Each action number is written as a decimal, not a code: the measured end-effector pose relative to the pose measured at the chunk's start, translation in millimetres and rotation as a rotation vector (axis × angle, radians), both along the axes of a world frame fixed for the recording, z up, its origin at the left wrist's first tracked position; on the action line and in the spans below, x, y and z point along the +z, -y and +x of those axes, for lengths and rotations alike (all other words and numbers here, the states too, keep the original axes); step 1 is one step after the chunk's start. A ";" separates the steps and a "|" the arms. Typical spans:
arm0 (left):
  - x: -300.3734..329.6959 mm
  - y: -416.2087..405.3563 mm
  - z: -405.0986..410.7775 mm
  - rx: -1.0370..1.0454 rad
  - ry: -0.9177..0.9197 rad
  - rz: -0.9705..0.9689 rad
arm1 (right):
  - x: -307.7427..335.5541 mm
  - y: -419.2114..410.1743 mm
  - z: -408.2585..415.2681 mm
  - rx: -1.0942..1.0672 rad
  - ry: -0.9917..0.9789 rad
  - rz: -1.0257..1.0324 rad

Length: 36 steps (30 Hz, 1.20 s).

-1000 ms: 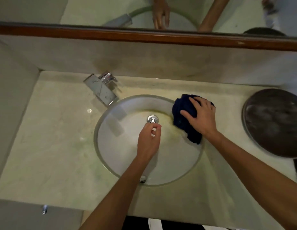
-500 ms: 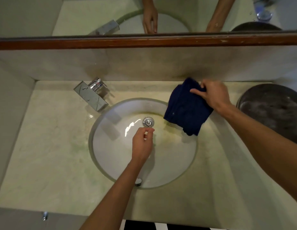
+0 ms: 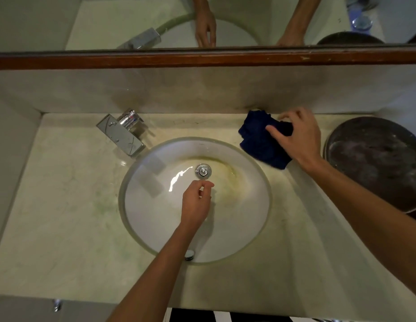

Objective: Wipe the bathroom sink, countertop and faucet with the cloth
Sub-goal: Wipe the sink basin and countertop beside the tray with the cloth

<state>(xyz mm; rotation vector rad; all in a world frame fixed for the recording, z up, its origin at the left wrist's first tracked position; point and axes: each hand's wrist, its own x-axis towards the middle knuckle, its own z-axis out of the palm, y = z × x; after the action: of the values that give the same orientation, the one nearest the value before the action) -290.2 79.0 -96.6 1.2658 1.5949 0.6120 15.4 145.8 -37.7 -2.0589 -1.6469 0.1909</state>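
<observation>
A dark blue cloth point(image 3: 260, 140) lies bunched on the pale countertop point(image 3: 63, 205) behind and right of the round white sink point(image 3: 156, 217), close to the back wall. My right hand point(image 3: 297, 138) grips the cloth from its right side, fingers and thumb curled over its folds. My left hand point(image 3: 196, 203) hovers over the sink bowl just in front of the chrome drain point(image 3: 203, 171), fingers loosely curled, holding nothing. The square chrome faucet point(image 3: 123, 135) stands at the sink's back left. Yellowish stains mark the bowl right of the drain.
A large dark round tray point(image 3: 376, 163) sits on the countertop's right end, near my right forearm. A mirror with a brown wooden frame point(image 3: 202, 58) runs above the backsplash. A side wall point(image 3: 7, 159) bounds the counter on the left.
My right hand has carried the cloth out of the sink's right side, up and back onto the countertop near the wall. My left hand has stayed over the bowl by the drain.
</observation>
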 end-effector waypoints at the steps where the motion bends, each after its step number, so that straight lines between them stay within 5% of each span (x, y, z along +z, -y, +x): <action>1: -0.7 1.6 -2.6 0.007 -0.002 -0.008 | -4.9 -5.2 1.8 -0.001 0.067 -0.040; 6: -3.4 10.3 -13.1 0.017 -0.013 -0.004 | -52.5 -9.8 -8.0 0.180 0.291 -0.260; 17: -1.8 30.9 -62.9 -0.029 -0.082 0.003 | -63.1 128.9 -40.7 0.029 0.140 -0.227; 25: 9.2 47.0 -113.1 0.023 -0.151 0.142 | -61.1 277.5 -171.4 -0.089 0.031 -0.243; 30: 24.2 49.1 -156.7 0.100 -0.156 0.313 | -67.2 294.9 -273.0 0.171 0.055 -0.196; 36: 42.4 45.8 -218.3 0.374 -0.115 0.410 | -67.5 224.1 -378.6 0.475 0.110 -0.095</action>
<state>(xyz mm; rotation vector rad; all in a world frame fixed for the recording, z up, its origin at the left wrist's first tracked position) -508.5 33.2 -54.3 1.3182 1.8839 1.1652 -363.2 -78.3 -105.1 -1.7348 -2.2152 0.3247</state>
